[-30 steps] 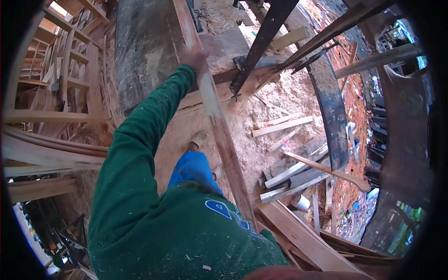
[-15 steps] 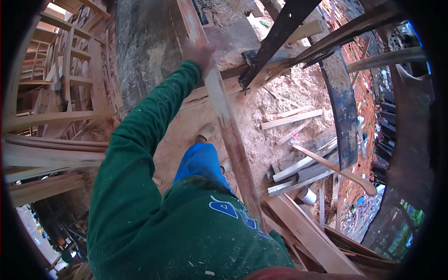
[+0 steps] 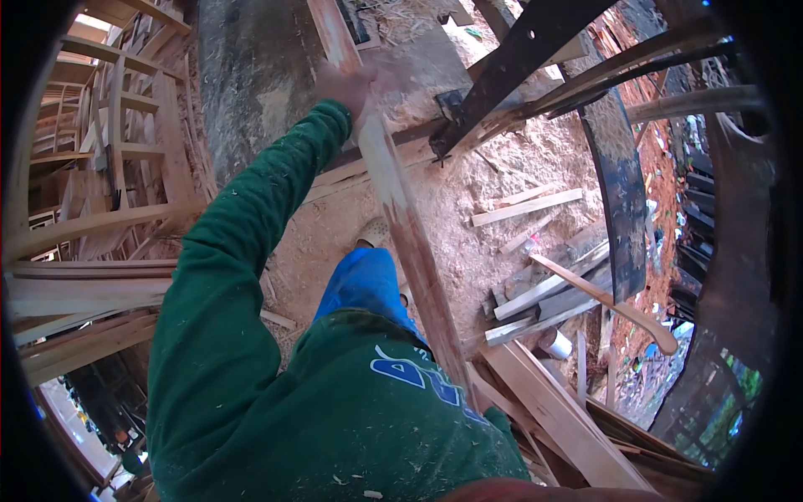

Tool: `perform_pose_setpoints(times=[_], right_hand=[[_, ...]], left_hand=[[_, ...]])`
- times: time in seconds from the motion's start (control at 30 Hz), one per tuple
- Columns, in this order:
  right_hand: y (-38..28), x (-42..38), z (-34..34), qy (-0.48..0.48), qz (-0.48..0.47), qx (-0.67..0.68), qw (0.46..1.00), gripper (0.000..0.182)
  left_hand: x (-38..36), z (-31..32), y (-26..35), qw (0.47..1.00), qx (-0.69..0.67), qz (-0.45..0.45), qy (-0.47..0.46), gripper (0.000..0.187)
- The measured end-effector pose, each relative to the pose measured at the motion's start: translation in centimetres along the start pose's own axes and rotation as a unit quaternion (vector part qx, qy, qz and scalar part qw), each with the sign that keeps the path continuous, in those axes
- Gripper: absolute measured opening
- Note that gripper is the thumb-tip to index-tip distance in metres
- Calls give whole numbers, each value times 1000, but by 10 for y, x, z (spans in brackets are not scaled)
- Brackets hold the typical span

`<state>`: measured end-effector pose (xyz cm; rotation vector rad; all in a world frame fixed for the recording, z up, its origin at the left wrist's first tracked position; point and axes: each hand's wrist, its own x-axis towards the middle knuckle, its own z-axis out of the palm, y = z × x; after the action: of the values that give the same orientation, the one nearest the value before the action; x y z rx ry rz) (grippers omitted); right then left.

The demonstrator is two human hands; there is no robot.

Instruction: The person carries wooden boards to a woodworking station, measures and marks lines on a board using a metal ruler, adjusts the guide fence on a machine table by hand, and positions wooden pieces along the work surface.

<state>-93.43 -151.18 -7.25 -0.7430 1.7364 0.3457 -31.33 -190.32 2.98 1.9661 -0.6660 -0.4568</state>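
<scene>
Left hand (image 3: 345, 84) fingers are closed around the long plank (image 3: 401, 217); right hand is out of view. Keep the plank flat on the desk (image 3: 251, 84), feeding it straight.

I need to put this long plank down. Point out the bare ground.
Bare sawdust ground lies between the long plank in the left hand and the dark curved panel. The offcut pile crowds the near right; stacked boards fill the left.

rough wooden plank (image 3: 401, 217) (seemingly unplaned), sawdusty ground (image 3: 502, 259)
</scene>
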Motion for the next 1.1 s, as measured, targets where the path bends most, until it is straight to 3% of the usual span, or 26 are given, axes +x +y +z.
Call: perform_pose_setpoints(times=[0.23, 0.53, 0.63, 0.7, 0.77, 0.93, 1.0, 1.07, 1.1], right_hand=[[-11, -2, 6, 4, 2, -5, 1000, 86], [-22, -2, 12, 10, -12, -10, 1000, 85], [-23, 2, 13, 12, -26, -8, 1000, 84], [-19, 6, 18, 14, -43, -12, 999, 84], [-16, 15, 26, 18, -63, -12, 998, 84], [1, 60, 49, 44, -114, -22, 992, 83], [6, 74, 53, 80, -109, -56, 989, 83], [-39, 48, 30, 119, -85, -128, 981, 84], [-47, 38, 26, 62, -27, -83, 994, 93]], left_hand=[[9, -6, 9, 999, -40, 7, -30, 60], [31, -6, 5, 997, -52, -22, -54, 77], [22, -2, 18, 986, 166, -18, 28, 50], [51, 7, -41, 977, 155, 131, -57, 40], [75, 10, -62, 995, 18, -3, -97, 45], [193, -12, -183, 946, -196, 12, -257, 29], [208, -34, -175, 895, -265, -101, -343, 40], [184, -34, -130, 912, -203, -109, -340, 41], [165, -38, -105, 926, -158, -99, -329, 41]])
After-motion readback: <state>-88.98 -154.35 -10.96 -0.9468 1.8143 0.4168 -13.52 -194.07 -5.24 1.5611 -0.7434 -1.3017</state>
